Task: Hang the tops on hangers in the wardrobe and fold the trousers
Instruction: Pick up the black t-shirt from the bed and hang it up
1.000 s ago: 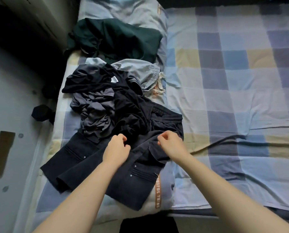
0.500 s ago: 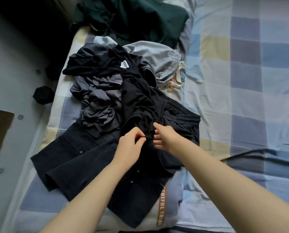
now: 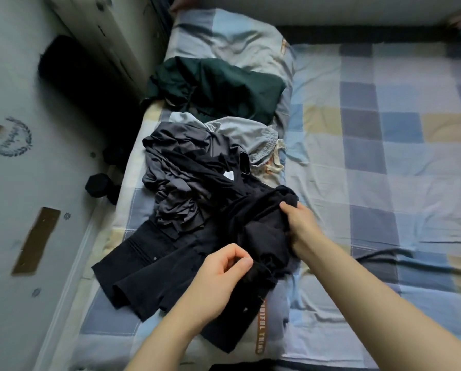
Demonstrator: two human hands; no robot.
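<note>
Two bare forearms cut off at near edge. Left hand [image 3: 224, 266], fingers loosely curled, thumb tip against bunched black fabric garment [image 3: 261, 231]; whether pinching it, cannot tell. Right hand [image 3: 299, 226] gripping that black garment, fingertips buried in cloth. Beneath, flat black trousers with small studs [image 3: 149, 263], partly covered. Farther: one crumpled grey top [image 3: 175, 194], one pale grey elastic-waisted garment [image 3: 245, 132], one dark green garment [image 3: 224, 87], all on checked blue-and-yellow bedsheet [image 3: 384, 156]. Far left, dark shapes on floor, hard to make out.
</note>
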